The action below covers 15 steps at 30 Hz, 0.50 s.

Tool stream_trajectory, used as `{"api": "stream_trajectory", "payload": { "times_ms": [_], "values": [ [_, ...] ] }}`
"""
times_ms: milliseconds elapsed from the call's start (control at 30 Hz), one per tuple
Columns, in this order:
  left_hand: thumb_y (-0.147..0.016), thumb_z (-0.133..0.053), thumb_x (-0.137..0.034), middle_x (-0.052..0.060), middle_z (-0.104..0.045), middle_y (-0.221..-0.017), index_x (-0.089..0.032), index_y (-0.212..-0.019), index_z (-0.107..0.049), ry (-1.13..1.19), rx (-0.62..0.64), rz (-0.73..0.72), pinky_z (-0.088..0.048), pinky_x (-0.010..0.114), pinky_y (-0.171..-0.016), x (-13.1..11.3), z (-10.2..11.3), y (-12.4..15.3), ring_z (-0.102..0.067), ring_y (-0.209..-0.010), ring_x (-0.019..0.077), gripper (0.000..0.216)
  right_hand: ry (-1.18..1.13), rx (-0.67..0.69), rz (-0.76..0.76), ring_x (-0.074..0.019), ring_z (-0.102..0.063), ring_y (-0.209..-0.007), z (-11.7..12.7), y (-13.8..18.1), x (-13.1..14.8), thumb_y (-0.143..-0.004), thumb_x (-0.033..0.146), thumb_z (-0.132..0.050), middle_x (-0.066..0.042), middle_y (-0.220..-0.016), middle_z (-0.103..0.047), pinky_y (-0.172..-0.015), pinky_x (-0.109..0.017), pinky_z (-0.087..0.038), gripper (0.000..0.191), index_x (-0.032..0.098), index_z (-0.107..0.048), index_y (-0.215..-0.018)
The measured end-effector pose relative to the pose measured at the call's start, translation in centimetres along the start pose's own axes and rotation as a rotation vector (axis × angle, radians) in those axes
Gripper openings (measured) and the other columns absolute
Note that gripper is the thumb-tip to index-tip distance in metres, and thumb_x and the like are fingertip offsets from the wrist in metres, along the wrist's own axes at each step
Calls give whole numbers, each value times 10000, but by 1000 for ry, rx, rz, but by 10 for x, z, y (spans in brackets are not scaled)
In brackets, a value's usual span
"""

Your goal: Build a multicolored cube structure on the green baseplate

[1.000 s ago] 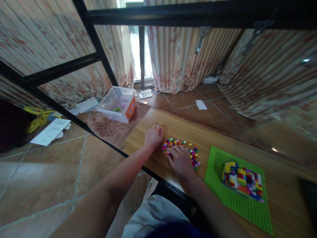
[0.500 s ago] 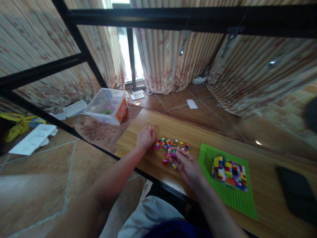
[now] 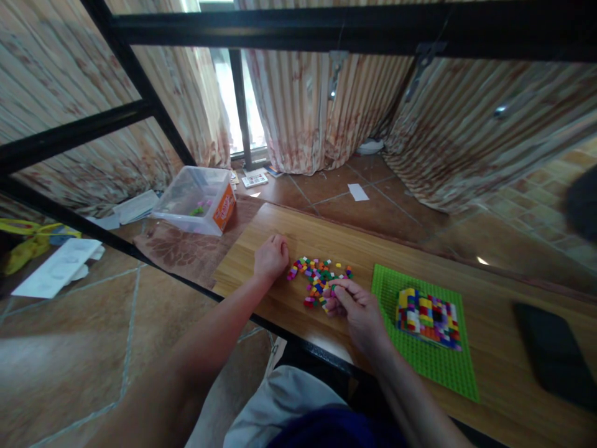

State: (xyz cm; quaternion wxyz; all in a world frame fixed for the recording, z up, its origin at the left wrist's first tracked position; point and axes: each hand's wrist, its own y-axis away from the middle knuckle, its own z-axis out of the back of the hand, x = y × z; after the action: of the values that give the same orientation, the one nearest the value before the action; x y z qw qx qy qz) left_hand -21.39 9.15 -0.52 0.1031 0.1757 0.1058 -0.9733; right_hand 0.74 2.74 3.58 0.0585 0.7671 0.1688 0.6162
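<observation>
My left hand rests on the tabletop with its fingers curled closed, just left of the loose bricks; no brick shows in it. Over the right side of the pile, my right hand pinches a small green toy brick between thumb and fingers, and its other fingers are curled under. Many tiny colourful bricks lie scattered between the two hands. To the right, a block structure of mixed colours stands on a green studded baseplate.
The wooden table has a dark flat device at its right end. Beyond its left end, a clear plastic box with an orange label holds a few pieces on the floor. A black metal frame crosses in front of curtains.
My right hand has turned slightly and its fingers have closed more around the small brick. My left hand stays in place on the table. The whole view has shifted a little.
</observation>
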Motion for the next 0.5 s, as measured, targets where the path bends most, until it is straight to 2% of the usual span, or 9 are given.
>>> {"api": "stream_trajectory", "payload": {
  "times_ms": [200,500],
  "values": [
    [-961,-422,-227,65,-666,-1009,-217,-968,-603,-19,-2,2,-425,300,-715,0,-1,0,-630,-910,198,182,69,-146,36,-134,-614,-486,6,-2,-9,-688,522,-751,-20,-661,-699,-465,-269,-538,407,172,-709,-892],
    [-962,-420,-237,62,-668,-1011,-218,-972,-605,-17,-3,0,-424,302,-717,0,-1,0,-629,-916,202,187,45,-97,-57,-149,-654,-549,13,-10,-15,-635,507,-786,-36,-729,-729,-545,-310,-578,585,157,-653,-1085]
  ]
}}
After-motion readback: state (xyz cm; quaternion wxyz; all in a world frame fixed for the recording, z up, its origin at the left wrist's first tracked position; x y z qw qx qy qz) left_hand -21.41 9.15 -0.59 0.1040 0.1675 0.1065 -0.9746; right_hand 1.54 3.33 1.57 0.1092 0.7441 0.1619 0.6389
